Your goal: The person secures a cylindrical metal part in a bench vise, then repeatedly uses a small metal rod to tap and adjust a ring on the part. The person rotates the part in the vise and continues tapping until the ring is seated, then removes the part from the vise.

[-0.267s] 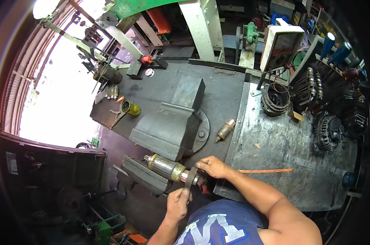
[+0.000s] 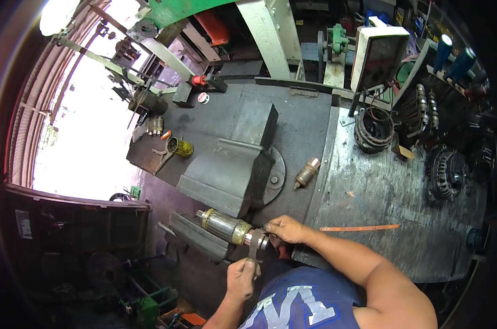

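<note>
A motor armature (image 2: pixel 222 226), with a dark laminated core and a copper commutator, lies in the large grey bench vise (image 2: pixel 218 178), between its main body and front jaw (image 2: pixel 196 238). A dark abrasive-looking strip (image 2: pixel 253 249) is looped over the copper end. My left hand (image 2: pixel 241 278) is closed on the strip's lower end, on the near side of the armature. At the far end of the strip, my right hand (image 2: pixel 286 228) pinches it between thumb and fingers, just right of the commutator.
A smaller armature (image 2: pixel 307 173) lies right of the vise. On the metal-topped bench are an orange strip (image 2: pixel 360 227), a round stator housing (image 2: pixel 373 130) and an alternator (image 2: pixel 447 172). Locking pliers (image 2: pixel 162 159) and a yellow cylindrical part (image 2: pixel 180 147) sit at the left edge.
Both my hands have moved slightly toward me, and the strip has shifted with them over the commutator. The whole view has shifted a little; the armature stays in the vise.
</note>
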`<state>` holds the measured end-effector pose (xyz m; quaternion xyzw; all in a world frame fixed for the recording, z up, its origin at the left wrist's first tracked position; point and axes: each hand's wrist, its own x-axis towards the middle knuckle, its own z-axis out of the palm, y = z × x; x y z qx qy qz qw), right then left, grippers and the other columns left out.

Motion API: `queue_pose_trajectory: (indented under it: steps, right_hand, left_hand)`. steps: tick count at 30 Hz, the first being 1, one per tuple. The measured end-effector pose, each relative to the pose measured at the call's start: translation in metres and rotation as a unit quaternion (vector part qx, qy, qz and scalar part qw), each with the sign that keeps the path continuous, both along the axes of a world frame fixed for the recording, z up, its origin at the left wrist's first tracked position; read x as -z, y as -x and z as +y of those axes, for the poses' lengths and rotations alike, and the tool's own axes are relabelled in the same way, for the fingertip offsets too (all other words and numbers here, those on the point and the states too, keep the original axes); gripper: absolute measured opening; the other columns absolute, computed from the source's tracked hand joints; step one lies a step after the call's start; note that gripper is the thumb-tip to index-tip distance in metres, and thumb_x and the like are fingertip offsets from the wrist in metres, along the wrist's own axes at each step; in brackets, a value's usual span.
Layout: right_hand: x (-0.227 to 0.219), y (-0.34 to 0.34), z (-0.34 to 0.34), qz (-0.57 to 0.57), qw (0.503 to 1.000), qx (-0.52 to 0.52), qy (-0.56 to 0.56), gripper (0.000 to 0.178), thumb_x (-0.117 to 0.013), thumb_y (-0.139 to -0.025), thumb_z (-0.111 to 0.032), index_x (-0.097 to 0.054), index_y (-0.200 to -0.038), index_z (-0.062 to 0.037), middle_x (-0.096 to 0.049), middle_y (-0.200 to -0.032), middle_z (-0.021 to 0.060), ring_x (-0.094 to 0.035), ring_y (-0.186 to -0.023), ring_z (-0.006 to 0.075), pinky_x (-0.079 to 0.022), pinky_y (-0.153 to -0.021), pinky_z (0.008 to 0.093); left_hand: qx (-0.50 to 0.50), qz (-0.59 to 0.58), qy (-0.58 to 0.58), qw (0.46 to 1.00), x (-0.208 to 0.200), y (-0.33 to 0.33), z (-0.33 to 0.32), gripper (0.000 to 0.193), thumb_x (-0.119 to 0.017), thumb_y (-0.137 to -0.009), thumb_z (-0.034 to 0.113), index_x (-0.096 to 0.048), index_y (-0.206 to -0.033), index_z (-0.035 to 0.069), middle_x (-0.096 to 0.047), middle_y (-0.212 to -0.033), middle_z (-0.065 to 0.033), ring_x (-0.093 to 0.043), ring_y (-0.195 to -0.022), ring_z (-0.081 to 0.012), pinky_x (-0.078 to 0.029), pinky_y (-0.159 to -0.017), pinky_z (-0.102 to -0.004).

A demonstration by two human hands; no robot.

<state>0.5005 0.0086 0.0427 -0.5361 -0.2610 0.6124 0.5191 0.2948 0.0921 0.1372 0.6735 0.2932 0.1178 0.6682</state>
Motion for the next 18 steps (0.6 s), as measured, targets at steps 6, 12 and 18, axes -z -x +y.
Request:
queue_pose_trajectory:
  steps: [6, 12, 18]
  right_hand:
    - [-0.012, 0.007, 0.001, -0.034, 0.984, 0.094, -0.148, 0.050, -0.053, -0.107, -0.045, -0.062, -0.080, -0.0034, -0.051, -0.068, -0.0045, -0.046, -0.065, 0.0080, -0.042, -0.059, 0.0288]
    - [-0.017, 0.015, 0.002, 0.014, 0.999, 0.028, -0.033, 0.051, -0.053, -0.107, -0.048, -0.062, -0.077, -0.0066, -0.052, -0.069, -0.0043, -0.046, -0.066, 0.0077, -0.040, -0.060, 0.0280]
    - [-0.002, 0.023, 0.002, 0.110, 0.984, 0.068, -0.119, 0.053, -0.053, -0.105, -0.051, -0.063, -0.078, -0.0067, -0.050, -0.066, -0.0035, -0.045, -0.062, 0.0078, -0.039, -0.057, 0.0265]
  left_hand:
    - [-0.061, 0.174, -0.007, 0.983, 0.006, 0.000, -0.002, 0.051, -0.053, -0.107, 0.042, -0.060, -0.073, 0.006, -0.052, -0.064, 0.0020, -0.043, -0.058, -0.0072, -0.033, -0.054, -0.0269]
    - [-0.018, 0.050, 0.023, 0.998, 0.006, 0.003, 0.002, 0.052, -0.052, -0.107, 0.042, -0.059, -0.072, 0.004, -0.051, -0.064, 0.0008, -0.044, -0.058, -0.0074, -0.034, -0.054, -0.0273]
    - [-0.048, 0.174, 0.050, 0.982, 0.007, 0.001, -0.002, 0.052, -0.052, -0.107, 0.043, -0.060, -0.073, 0.005, -0.053, -0.064, 0.0009, -0.044, -0.058, -0.0077, -0.034, -0.055, -0.0264]
